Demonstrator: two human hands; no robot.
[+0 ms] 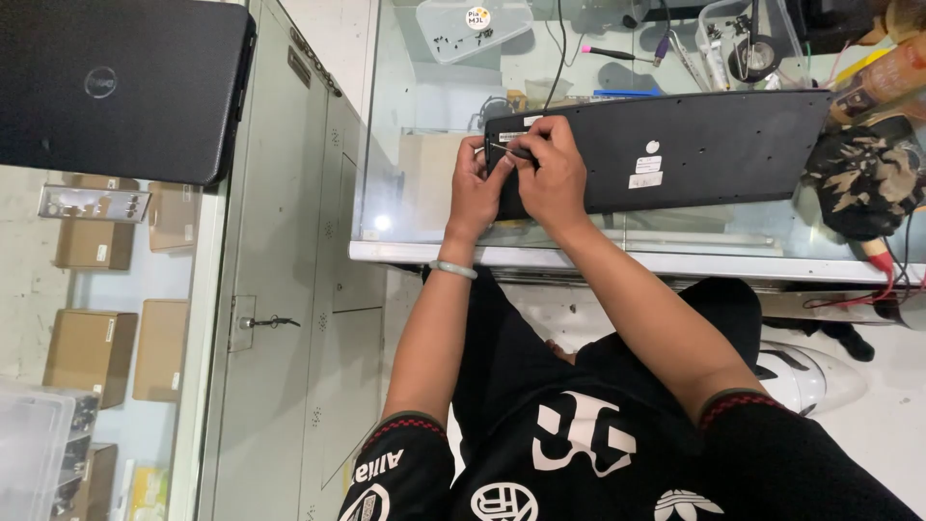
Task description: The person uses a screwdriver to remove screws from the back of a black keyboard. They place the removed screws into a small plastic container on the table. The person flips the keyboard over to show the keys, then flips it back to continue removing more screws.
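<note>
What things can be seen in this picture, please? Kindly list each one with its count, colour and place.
keyboard: one, black, lying face down on the glass counter
screwdriver: one, thin and dark, at the keyboard's left end, between the two hands
laptop: one, black, closed, on the glass case at top left
cardboard boxes: several, brown, under the glass at left
clear plastic tray: one, holding small dark parts, at the far side of the counter
camouflage cloth: one, brown and black, at the right end of the keyboard
bracelet: one, pale green, on the left wrist
left hand: steadies the keyboard's left end
right hand: grips the screwdriver
</note>
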